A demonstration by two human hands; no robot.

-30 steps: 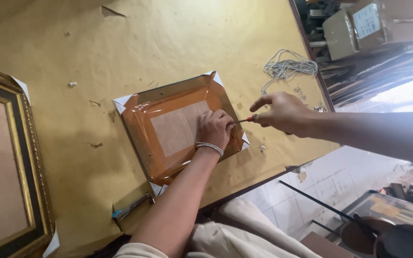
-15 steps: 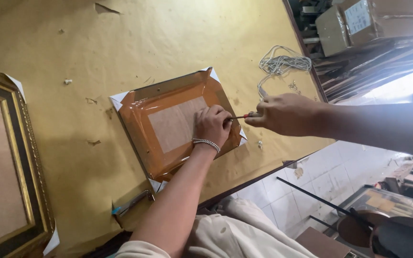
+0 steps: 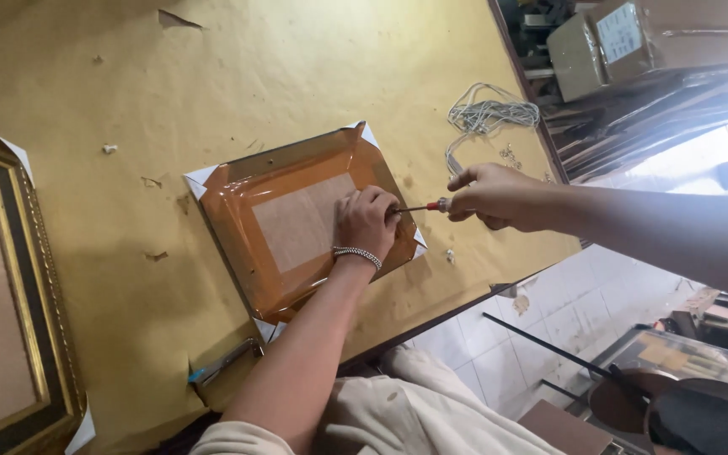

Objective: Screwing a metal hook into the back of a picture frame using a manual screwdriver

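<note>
A small picture frame lies face down on the yellow-brown table, its back sealed with glossy brown tape around a paper centre and its corners capped in white. My left hand, with a beaded bracelet at the wrist, presses down on the frame's right edge with curled fingers. My right hand reaches in from the right and grips a thin screwdriver with a red handle. The screwdriver's tip points at the frame edge right by my left fingers.
A large gold and black frame lies at the table's left edge. A bundle of white cord sits at the far right of the table, with a cardboard box beyond it. A small tool rests at the near edge.
Both hands stay at the frame's right edge, the screwdriver still aimed at it. My right hand has shifted slightly; the view has moved a little.
</note>
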